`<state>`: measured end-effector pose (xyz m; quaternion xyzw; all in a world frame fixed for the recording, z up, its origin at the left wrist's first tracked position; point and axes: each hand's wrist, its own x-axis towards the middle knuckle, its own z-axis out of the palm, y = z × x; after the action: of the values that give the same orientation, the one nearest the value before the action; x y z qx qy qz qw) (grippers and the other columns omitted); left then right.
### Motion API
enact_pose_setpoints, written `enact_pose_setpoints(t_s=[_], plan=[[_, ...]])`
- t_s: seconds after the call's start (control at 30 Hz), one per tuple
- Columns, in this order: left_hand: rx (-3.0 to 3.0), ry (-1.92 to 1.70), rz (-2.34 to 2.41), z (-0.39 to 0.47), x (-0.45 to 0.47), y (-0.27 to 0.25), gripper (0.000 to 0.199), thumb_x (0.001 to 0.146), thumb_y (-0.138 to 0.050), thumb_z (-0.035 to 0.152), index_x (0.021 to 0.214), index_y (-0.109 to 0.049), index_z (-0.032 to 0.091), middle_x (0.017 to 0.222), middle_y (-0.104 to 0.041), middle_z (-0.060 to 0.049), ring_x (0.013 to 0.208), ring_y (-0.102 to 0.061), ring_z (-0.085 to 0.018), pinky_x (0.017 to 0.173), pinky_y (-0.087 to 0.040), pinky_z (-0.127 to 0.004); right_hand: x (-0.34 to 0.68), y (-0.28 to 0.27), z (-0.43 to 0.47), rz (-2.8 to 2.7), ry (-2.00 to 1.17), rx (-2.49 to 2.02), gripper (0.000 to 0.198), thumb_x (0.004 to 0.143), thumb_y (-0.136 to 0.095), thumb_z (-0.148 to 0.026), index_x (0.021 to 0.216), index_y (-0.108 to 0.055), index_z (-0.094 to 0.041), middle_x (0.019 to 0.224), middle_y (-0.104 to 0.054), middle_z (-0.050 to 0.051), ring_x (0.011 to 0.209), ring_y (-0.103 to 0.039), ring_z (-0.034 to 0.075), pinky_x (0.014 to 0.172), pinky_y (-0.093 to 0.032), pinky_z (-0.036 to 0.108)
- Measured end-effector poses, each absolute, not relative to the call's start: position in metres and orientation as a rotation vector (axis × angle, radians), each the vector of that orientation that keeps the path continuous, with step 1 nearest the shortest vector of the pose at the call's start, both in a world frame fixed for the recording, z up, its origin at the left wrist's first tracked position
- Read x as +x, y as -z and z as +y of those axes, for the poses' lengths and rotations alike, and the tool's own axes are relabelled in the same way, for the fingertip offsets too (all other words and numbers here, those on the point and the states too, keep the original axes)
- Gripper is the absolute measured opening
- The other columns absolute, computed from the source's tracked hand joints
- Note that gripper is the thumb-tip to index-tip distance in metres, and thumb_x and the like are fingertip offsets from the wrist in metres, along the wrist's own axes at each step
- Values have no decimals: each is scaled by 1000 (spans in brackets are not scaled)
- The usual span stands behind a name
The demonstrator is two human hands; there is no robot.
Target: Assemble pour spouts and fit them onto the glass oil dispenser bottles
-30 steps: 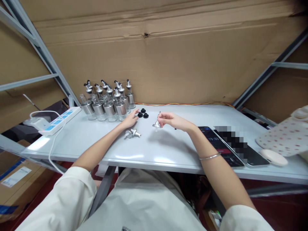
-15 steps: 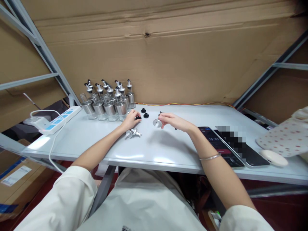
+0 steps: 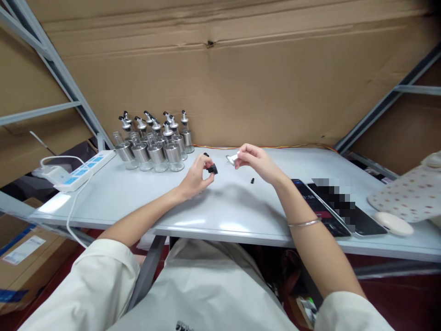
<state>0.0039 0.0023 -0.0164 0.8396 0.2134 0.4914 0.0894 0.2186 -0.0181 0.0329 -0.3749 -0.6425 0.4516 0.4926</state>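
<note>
My left hand (image 3: 197, 178) pinches a black ring-shaped stopper (image 3: 212, 169) between thumb and fingers, raised above the table. Another black piece (image 3: 206, 155) shows just behind its fingers, partly hidden. To the right, my right hand (image 3: 257, 162) holds a silver pourer top (image 3: 232, 159) by its spout end, with the round flange pointing left toward the stopper. The two parts are apart. A small black cap (image 3: 252, 180) lies on the table below my right hand. Whatever lies under my left hand and wrist is hidden.
Several glass-and-steel oil bottles (image 3: 158, 154) stand at the back left, some with pourers, some with bare necks. A white power strip (image 3: 86, 170) lies at the left edge. Two phones (image 3: 322, 209), a pale oval case (image 3: 392, 224) and a dotted pouch (image 3: 408, 193) sit at the right.
My left hand has lifted a black stopper and moved right. My right hand has risen slightly and tilted the pourer top. The silver pourer parts near my left hand no longer show.
</note>
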Motion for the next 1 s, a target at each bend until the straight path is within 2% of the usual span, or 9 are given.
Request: enact_pose_setpoints(t_s=[0.23,0.4,0.5,1.0], plan=[[2537,-1654,350,-18,11,12,33,76,-57,7,98,-37,21,87,-44,-1,81,-47,-12,70,-46,-27,215,-34,-22,-1613,-1123,-864,23,69,-70,-30,71,-49,-20,63,-57,-4,58,-55,10,65,-49,29],[2559,-1688,244,-18,10,11,36,75,-58,6,100,-37,21,89,-44,-2,81,-48,-12,71,-47,-27,217,-32,-21,-1647,-1110,-844,21,73,-69,-33,86,-64,-18,68,-63,0,65,-60,13,71,-51,33],[2588,-1692,221,-19,10,10,36,76,-58,7,100,-37,21,88,-45,-2,80,-48,-12,70,-47,-27,218,-32,-21,-1661,-1097,-842,22,72,-70,-36,83,-68,-17,73,-67,2,69,-62,15,74,-51,36],[2571,-1732,214,-18,10,10,32,81,-58,10,104,-39,21,91,-48,-3,85,-53,-13,73,-50,-30,216,-35,-26,-1716,-1203,-866,25,64,-78,-33,72,-61,-17,66,-68,1,64,-63,14,67,-48,30]])
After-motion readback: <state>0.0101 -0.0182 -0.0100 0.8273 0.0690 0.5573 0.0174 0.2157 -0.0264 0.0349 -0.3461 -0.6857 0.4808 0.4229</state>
